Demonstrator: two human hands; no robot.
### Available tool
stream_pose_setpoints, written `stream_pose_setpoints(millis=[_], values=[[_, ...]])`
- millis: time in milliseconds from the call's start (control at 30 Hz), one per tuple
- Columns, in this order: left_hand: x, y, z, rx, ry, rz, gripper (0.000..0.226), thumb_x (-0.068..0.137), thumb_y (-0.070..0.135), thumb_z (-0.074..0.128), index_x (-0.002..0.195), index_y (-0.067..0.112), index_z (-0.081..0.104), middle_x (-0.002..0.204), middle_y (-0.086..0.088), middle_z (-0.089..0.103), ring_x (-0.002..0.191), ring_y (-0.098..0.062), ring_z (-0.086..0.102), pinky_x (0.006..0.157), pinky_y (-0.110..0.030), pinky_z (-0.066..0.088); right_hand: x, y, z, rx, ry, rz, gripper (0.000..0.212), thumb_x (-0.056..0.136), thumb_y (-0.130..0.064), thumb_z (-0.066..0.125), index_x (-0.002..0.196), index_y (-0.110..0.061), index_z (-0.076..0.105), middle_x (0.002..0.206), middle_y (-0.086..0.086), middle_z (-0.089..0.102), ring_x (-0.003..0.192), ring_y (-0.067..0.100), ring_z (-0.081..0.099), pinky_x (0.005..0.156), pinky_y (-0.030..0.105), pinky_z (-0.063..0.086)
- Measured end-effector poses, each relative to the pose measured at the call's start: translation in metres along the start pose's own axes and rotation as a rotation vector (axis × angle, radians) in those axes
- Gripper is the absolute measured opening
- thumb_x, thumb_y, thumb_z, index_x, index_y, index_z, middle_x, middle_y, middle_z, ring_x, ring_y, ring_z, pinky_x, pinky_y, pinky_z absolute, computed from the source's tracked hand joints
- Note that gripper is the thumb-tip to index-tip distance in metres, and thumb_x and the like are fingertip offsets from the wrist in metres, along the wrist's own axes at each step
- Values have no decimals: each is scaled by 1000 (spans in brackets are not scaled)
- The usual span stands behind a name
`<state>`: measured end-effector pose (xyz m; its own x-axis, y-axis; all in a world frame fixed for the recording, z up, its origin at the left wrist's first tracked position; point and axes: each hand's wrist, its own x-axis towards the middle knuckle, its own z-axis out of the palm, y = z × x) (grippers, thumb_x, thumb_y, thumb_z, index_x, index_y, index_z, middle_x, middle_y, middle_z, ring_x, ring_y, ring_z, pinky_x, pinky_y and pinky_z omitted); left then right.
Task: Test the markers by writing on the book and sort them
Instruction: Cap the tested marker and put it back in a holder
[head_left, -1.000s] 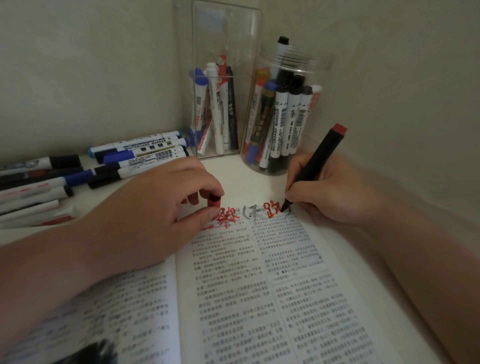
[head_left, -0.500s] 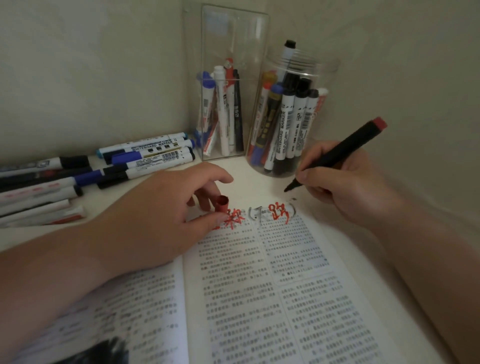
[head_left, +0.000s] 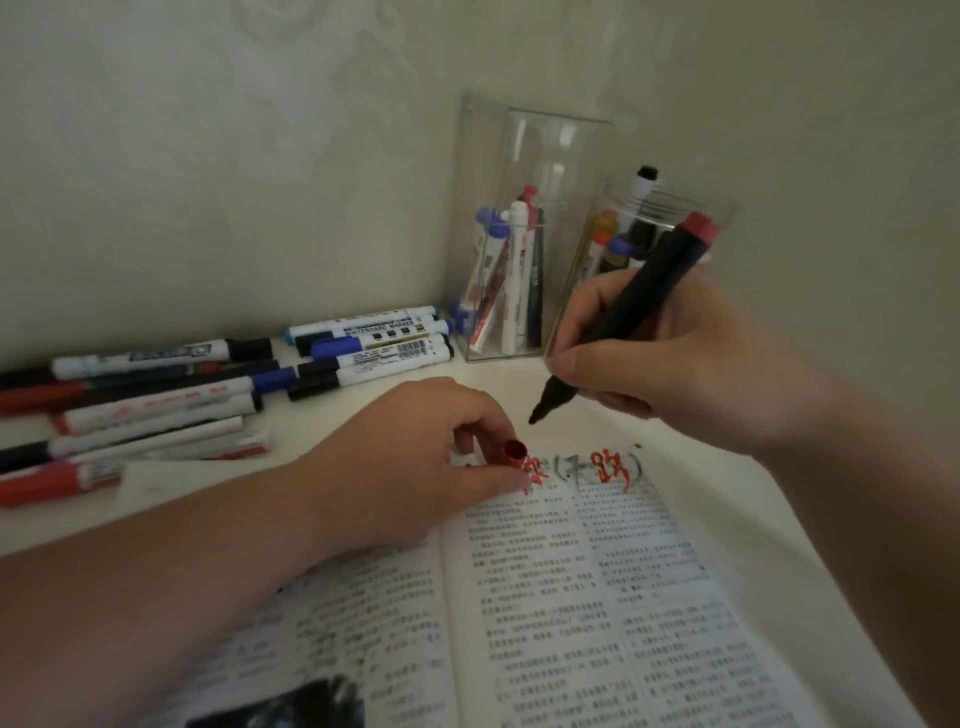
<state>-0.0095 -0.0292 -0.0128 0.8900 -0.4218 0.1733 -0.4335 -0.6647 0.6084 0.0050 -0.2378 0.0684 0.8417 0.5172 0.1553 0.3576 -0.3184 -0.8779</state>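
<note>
Book (head_left: 571, 597): open, nearest; red scribbles (head_left: 613, 467) at top of R page.
L hand (head_left: 415, 467): rests on book, pinches red cap (head_left: 515, 451).
R hand (head_left: 675, 364): grips black marker (head_left: 623, 322), tip lifted off paper.
Loose markers (head_left: 156, 405): lying on tabletop (head_left: 322, 415), left side.
Clear holders (head_left: 524, 156): far corner, w/ markers inside.

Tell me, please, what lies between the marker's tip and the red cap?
Only bare table, in the head view; the marker hovers clear of the cap.
</note>
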Motion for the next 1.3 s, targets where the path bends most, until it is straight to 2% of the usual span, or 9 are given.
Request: stream_pose_setpoints(millis=[233,433,567,800,900,967,1033,1167,1300], values=[[1,-2,1,7,13,70,29,80,61,69,96,36,73,90,22,64,95,2,54,83,-23,46,3,13,13,-200,-61,61,8,82,-7,75,75,-8,71,64,-3,62,64,5,58,60,17,46],[2,-1,2,-49,18,86,16,78,60,70,79,45,64,87,25,59,89,0,55,72,-18,41,5,28,20,-264,-54,53,18,79,-34,77,82,-17,70,70,2,65,60,12,59,56,36,50],[2,2,0,-68,1,109,15,79,61,66,74,49,58,90,28,58,88,0,54,69,-14,37,2,33,19,-196,-48,39,18,84,-26,81,82,-11,71,70,9,68,55,10,58,52,29,46],[3,-3,4,-65,24,166,17,88,55,65,76,45,58,86,23,57,86,-4,55,70,-17,37,-1,35,22,-218,-11,54,16,85,-23,81,81,-14,69,67,0,65,59,11,58,57,36,50],[3,-6,4,-60,34,175,12,88,50,69,80,43,62,88,19,59,88,-4,56,71,-12,38,-1,36,26,-251,-5,60,17,85,-24,80,78,-18,66,63,-7,61,59,7,55,57,33,48],[3,-7,4,-24,33,193,12,87,54,65,79,47,59,87,18,60,89,-4,56,72,-13,39,-3,36,31,-263,-1,72,21,87,-21,78,73,-24,62,59,-14,59,54,-1,52,53,19,43],[3,-9,5,-13,28,203,14,86,60,55,79,47,57,86,18,59,89,-5,56,73,-15,40,-5,37,34,-273,6,81,25,89,-19,77,72,-28,60,59,-19,60,54,-3,53,53,15,42],[2,-12,7,9,27,210,16,88,59,53,82,45,56,89,18,57,93,-4,53,76,-16,39,-5,39,34,-298,11,106,21,88,-26,77,74,-30,62,62,-18,61,55,-2,52,54,18,40],[3,-12,6,-10,58,196,24,87,58,57,93,36,62,91,17,60,94,-5,54,79,-26,43,-5,43,38,-232,57,92,13,82,-36,79,88,-32,68,68,-3,65,62,8,55,61,43,51]])
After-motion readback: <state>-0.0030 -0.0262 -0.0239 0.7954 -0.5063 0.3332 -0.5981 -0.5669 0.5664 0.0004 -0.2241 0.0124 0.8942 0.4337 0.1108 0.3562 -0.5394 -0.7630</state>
